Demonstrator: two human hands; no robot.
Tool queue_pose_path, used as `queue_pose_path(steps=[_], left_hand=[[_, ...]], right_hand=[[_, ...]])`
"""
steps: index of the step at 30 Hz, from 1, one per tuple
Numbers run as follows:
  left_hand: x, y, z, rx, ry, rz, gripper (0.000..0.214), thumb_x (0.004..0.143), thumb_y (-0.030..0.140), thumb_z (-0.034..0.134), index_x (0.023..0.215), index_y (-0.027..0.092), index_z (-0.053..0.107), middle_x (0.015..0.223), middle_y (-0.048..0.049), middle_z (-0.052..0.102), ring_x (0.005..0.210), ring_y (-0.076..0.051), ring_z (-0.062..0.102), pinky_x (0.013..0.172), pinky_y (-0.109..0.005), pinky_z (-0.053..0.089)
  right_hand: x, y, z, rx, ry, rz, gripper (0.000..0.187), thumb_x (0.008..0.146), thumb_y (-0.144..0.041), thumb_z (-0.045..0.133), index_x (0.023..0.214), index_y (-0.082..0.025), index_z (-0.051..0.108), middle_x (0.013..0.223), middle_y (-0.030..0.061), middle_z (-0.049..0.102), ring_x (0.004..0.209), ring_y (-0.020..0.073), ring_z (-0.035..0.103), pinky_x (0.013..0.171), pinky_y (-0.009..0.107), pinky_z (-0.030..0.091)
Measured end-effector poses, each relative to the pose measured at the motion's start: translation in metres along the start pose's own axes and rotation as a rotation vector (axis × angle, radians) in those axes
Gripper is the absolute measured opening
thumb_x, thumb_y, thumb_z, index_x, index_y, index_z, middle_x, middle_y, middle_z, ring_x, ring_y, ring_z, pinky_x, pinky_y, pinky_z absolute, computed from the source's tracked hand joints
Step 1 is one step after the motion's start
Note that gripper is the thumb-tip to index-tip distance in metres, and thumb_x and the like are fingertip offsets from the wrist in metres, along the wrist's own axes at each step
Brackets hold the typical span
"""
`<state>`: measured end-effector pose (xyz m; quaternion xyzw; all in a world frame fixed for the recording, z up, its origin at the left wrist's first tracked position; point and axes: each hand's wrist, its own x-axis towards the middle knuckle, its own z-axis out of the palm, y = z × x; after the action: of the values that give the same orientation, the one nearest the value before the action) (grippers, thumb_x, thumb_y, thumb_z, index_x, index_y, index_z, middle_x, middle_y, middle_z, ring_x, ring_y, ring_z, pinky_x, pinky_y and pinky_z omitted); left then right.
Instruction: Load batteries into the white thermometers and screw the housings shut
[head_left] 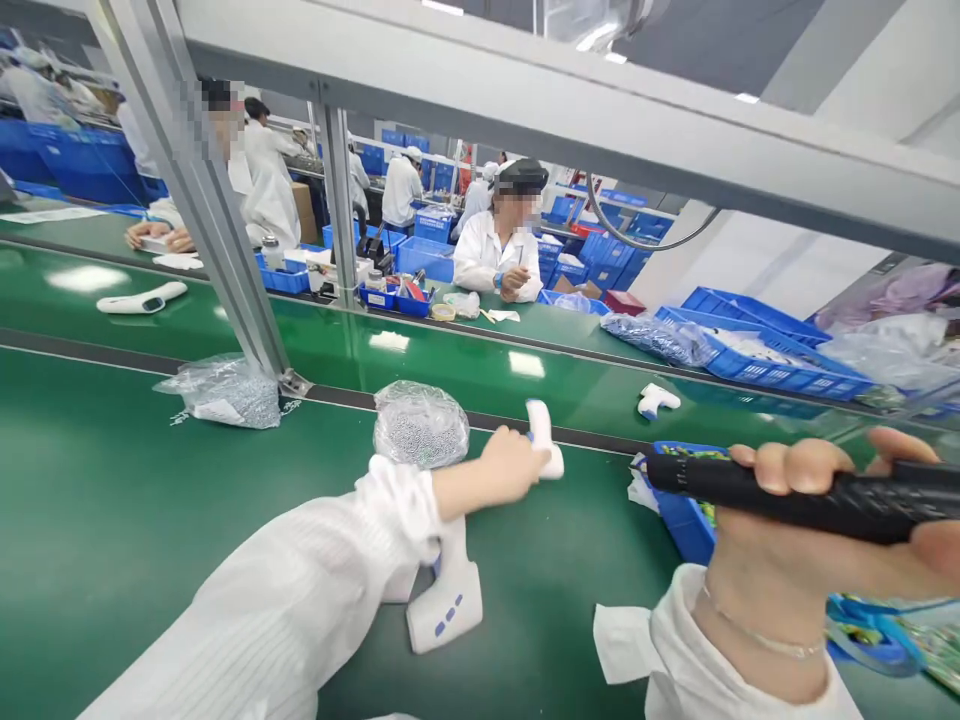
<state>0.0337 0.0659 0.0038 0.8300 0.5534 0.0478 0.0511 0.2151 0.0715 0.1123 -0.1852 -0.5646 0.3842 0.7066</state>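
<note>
My left hand (510, 462) reaches out over the green bench and closes on a white thermometer gun (543, 436) near the edge of the conveyor belt. My right hand (810, 500) is wrapped round a black electric screwdriver (795, 492), held level with its tip pointing left above a blue bin (679, 510). Another white thermometer gun body (446, 600) lies on the bench under my left forearm. A clear bag of small screws (420, 425) sits just left of my left hand.
A second bag of small parts (225, 392) lies by a slanted metal frame post (217, 220). White thermometer guns (141, 298) (657, 400) ride the green belt (450, 360). Across it, seated people in white coats work among blue crates (757, 345).
</note>
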Motion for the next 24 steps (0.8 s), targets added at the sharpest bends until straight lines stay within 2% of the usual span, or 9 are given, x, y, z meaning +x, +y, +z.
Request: queue_pose_path(steps=[3, 5, 7, 11, 14, 16, 21, 24], left_hand=[[0.038, -0.043, -0.012, -0.007, 0.07, -0.093, 0.031, 0.085, 0.034, 0.056, 0.111, 0.019, 0.054, 0.102, -0.0095, 0.059, 0.093, -0.023, 0.055, 0.078, -0.036, 0.041], [0.043, -0.074, -0.013, -0.017, 0.094, -0.161, 0.034, 0.088, 0.038, 0.052, 0.114, 0.016, 0.052, 0.11, -0.0092, 0.055, 0.097, -0.022, 0.054, 0.082, -0.04, 0.044], [0.029, -0.104, -0.008, -0.025, 0.091, -0.227, 0.032, 0.089, 0.038, 0.05, 0.111, 0.015, 0.053, 0.111, -0.0084, 0.055, 0.095, -0.02, 0.055, 0.082, -0.04, 0.046], [-0.031, -0.145, 0.013, -0.032, 0.036, -0.324, 0.024, 0.089, 0.034, 0.052, 0.1, 0.014, 0.057, 0.101, -0.0061, 0.059, 0.089, -0.018, 0.057, 0.079, -0.038, 0.049], [-0.066, -0.154, 0.025, -0.037, 0.013, -0.365, 0.018, 0.087, 0.031, 0.055, 0.092, 0.014, 0.06, 0.097, -0.0052, 0.06, 0.092, -0.018, 0.056, 0.08, -0.038, 0.048], [-0.076, -0.154, 0.031, -0.047, 0.026, -0.389, 0.015, 0.087, 0.028, 0.055, 0.088, 0.014, 0.061, 0.096, -0.0052, 0.06, 0.095, -0.019, 0.055, 0.081, -0.038, 0.047], [-0.073, -0.15, 0.036, -0.108, 0.108, -0.438, 0.015, 0.088, 0.026, 0.053, 0.09, 0.014, 0.062, 0.097, -0.0052, 0.06, 0.094, -0.018, 0.055, 0.079, -0.036, 0.047], [-0.073, -0.15, 0.038, -0.16, 0.145, -0.435, 0.015, 0.088, 0.026, 0.053, 0.09, 0.014, 0.062, 0.096, -0.0046, 0.06, 0.092, -0.018, 0.056, 0.079, -0.036, 0.047]], right_hand=[[-0.01, -0.005, -0.02, 0.07, 0.011, 0.002, 0.046, 0.055, -0.058, 0.078, 0.088, -0.029, 0.062, 0.055, -0.0051, 0.043, 0.047, 0.0143, 0.03, 0.056, 0.03, 0.035], [-0.019, -0.003, -0.03, 0.039, 0.003, 0.046, 0.042, 0.061, -0.057, 0.073, 0.09, -0.029, 0.062, 0.055, -0.0042, 0.044, 0.047, 0.0151, 0.032, 0.056, 0.031, 0.035], [-0.028, 0.0, -0.037, 0.002, 0.009, 0.056, 0.042, 0.064, -0.058, 0.071, 0.092, -0.028, 0.063, 0.054, -0.0037, 0.044, 0.047, 0.0156, 0.034, 0.055, 0.032, 0.035], [-0.034, 0.009, -0.045, 0.022, 0.002, 0.066, 0.04, 0.063, -0.055, 0.067, 0.09, -0.026, 0.063, 0.051, -0.0033, 0.044, 0.043, 0.0146, 0.035, 0.049, 0.03, 0.036], [-0.032, 0.019, -0.04, 0.085, -0.063, 0.074, 0.039, 0.064, -0.052, 0.066, 0.09, -0.024, 0.063, 0.051, -0.0029, 0.046, 0.042, 0.0141, 0.037, 0.047, 0.029, 0.038], [-0.031, 0.024, -0.032, 0.114, -0.133, 0.08, 0.038, 0.066, -0.052, 0.066, 0.091, -0.024, 0.062, 0.053, -0.0028, 0.047, 0.043, 0.0137, 0.039, 0.048, 0.028, 0.04], [-0.033, 0.023, -0.005, 0.145, -0.266, 0.058, 0.035, 0.076, -0.051, 0.064, 0.097, -0.024, 0.062, 0.054, -0.0034, 0.047, 0.044, 0.0126, 0.039, 0.047, 0.025, 0.038], [-0.035, 0.019, 0.004, 0.17, -0.322, 0.049, 0.035, 0.078, -0.051, 0.063, 0.1, -0.024, 0.061, 0.057, -0.0034, 0.048, 0.046, 0.0123, 0.039, 0.048, 0.025, 0.038]])
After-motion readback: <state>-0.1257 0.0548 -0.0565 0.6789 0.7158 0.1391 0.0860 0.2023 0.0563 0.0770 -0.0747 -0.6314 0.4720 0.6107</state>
